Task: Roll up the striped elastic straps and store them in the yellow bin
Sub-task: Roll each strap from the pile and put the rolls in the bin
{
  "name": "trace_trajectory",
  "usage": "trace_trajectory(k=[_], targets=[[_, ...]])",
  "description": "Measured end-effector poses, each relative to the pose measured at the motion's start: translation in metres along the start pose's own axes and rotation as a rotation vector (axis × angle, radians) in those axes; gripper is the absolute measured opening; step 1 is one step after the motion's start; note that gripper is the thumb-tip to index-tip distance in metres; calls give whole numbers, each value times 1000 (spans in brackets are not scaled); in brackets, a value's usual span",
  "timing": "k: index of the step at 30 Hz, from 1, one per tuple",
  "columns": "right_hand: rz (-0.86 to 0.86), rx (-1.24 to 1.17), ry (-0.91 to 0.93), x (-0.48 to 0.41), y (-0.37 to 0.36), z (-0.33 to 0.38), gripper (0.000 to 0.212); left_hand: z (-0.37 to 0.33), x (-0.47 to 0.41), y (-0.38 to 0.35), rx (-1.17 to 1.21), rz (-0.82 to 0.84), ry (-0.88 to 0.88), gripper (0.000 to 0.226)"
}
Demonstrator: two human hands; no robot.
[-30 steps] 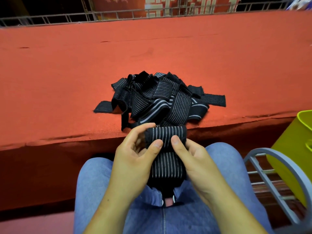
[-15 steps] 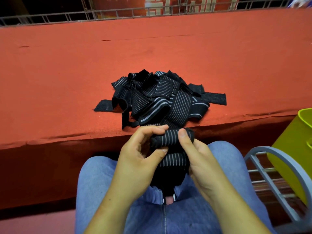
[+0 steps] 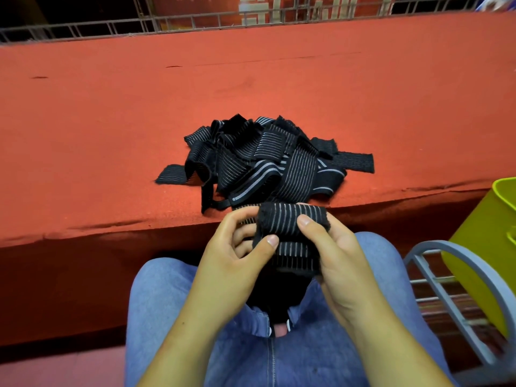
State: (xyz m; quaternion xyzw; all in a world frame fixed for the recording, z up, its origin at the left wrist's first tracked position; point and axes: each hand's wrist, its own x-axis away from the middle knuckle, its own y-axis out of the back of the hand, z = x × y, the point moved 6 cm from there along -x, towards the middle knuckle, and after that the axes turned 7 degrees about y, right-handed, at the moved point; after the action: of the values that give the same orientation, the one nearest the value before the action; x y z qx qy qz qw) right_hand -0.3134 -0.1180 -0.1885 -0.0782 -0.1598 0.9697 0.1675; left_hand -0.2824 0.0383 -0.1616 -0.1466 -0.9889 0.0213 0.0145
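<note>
On red-cloth table [image 3: 111, 121]: strap pile [image 3: 265, 163] near front edge. Over lap, half-rolled strap [image 3: 290, 222] pinched btwn left hand [image 3: 234, 263] & right hand [image 3: 343, 263], thumbs on roll. Yellow bin [image 3: 485, 247] far right.

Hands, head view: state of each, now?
Left hand: holds the partly rolled striped strap, thumb pinching it.
Right hand: holds the same strap, thumb on the roll.

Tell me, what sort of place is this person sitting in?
Probably a small workshop or packing station, though I can't be sure: a long bench covered in red cloth, a heap of striped elastic straps on it, and a yellow bin beside a grey metal rack.
</note>
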Motion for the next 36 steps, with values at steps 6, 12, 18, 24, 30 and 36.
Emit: trace_trajectory(k=[6,12,18,24,30,36], targets=[[-43,-32,29,-1,2,4,26,-2,-2,6,-165,-35,-93,16],[-85,-65,26,-1,5,6,30,-8,1,7,-274,-54,-176,18],[-69,-112,34,-1,5,8,43,-4,1,3,-203,-10,-112,42],[-64,-119,42,0,4,9,45,-1,2,4,-195,-10,-101,40],[-77,-77,35,1,5,6,41,7,0,1,-100,42,-59,33],[-68,-40,62,0,7,6,28,13,-3,2,-87,66,-39,20]])
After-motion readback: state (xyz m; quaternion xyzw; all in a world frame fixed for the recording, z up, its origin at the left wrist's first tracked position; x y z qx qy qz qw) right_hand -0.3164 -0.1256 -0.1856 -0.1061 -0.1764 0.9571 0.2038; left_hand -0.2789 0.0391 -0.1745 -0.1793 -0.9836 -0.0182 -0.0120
